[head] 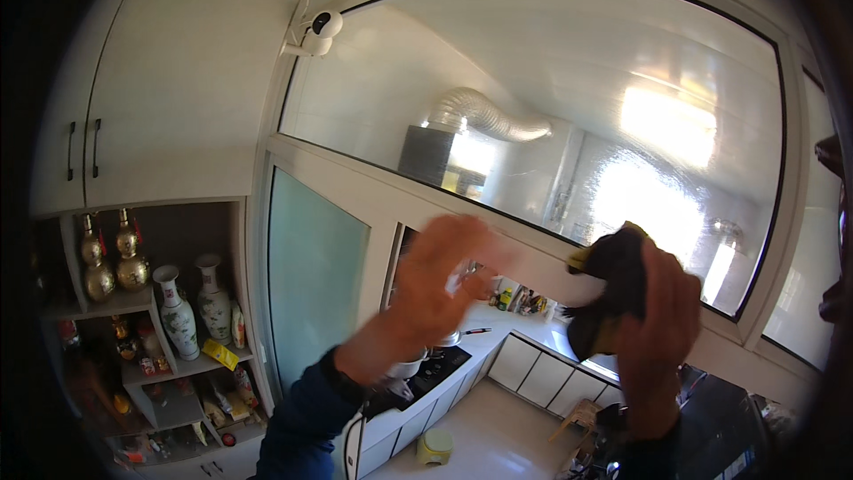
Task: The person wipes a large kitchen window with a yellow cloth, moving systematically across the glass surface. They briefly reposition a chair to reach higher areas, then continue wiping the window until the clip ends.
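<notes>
My right hand (660,320) grips a bunched dark cloth (606,293) with yellow edging, held up before the lower part of a large framed glass pane (533,67). Whether the cloth touches the glass is not clear. Motion blurs my left hand (446,267), raised in front of the white frame bar (533,247) under the pane. Its fingers are curled, and I cannot make out anything between them. Streaks and smears catch the light on the glass, around the bright reflection at right.
A white camera (323,30) is mounted at the pane's upper left corner. Left stands a cabinet (173,80) above shelves with porcelain vases (178,320) and golden gourds (133,267). Below are a frosted glass door (313,267), a cooktop (436,373) and a small stool (434,447).
</notes>
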Motion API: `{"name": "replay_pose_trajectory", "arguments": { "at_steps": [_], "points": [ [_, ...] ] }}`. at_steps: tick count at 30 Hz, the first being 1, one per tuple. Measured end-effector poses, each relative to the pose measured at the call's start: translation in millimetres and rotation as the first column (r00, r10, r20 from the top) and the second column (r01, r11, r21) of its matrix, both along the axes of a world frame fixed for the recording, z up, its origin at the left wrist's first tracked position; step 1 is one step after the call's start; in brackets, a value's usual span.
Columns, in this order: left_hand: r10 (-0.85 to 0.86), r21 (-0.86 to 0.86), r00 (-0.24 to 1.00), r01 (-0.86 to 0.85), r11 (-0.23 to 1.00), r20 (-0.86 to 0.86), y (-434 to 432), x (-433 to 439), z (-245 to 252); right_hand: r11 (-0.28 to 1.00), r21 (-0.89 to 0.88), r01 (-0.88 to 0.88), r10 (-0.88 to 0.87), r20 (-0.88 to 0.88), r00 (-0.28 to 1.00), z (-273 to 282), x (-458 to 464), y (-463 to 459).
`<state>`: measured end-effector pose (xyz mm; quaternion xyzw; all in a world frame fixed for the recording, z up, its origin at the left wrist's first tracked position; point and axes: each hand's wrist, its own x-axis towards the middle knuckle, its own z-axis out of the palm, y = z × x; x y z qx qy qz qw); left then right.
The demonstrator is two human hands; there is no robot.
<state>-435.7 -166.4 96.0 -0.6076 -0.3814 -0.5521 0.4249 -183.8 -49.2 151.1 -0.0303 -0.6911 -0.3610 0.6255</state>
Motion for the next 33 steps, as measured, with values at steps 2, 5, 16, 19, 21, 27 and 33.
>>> {"name": "replay_pose_trajectory", "arguments": {
  "at_steps": [2, 5, 16, 19, 21, 27, 33],
  "points": [
    [0.279, 0.208, 0.96, -0.278, 0.938, 0.027, 0.5, -41.8, 4.8, 0.988, -0.07, 0.139, -0.144, -0.064, 0.988, 9.8, 14.7, 4.1],
    [0.405, 0.14, 0.907, -0.419, 0.897, 0.117, 0.4, -95.0, 6.3, 0.98, -0.054, 0.192, -0.185, 0.101, 0.977, 17.8, 20.4, 5.9],
    [0.344, 0.182, 0.926, -0.316, 0.931, -0.155, 15.3, -118.3, 16.0, 0.934, -0.306, 0.186, -0.002, 0.515, 0.857, 76.8, -47.7, -7.0],
    [0.383, 0.243, 0.901, -0.332, 0.911, -0.204, 20.1, -116.0, 19.8, 0.992, -0.028, 0.124, -0.12, 0.119, 0.986, 143.2, -41.4, 0.9],
    [0.418, 0.217, 0.861, -0.366, 0.905, -0.29, 22.9, -114.0, 22.3, 0.983, 0.151, 0.102, -0.071, -0.198, 0.978, 196.2, -26.8, 8.2],
    [0.328, 0.084, 0.919, -0.317, 0.945, -0.217, 29.1, -97.4, 22.9, 0.962, 0.181, 0.207, -0.067, -0.574, 0.816, 308.2, -8.8, 21.0],
    [0.321, 0.055, 0.919, -0.317, 0.947, -0.228, 26.6, -101.5, 27.8, 0.888, 0.159, 0.432, -0.22, -0.678, 0.701, 358.2, -67.6, 28.4]
  ]
}}
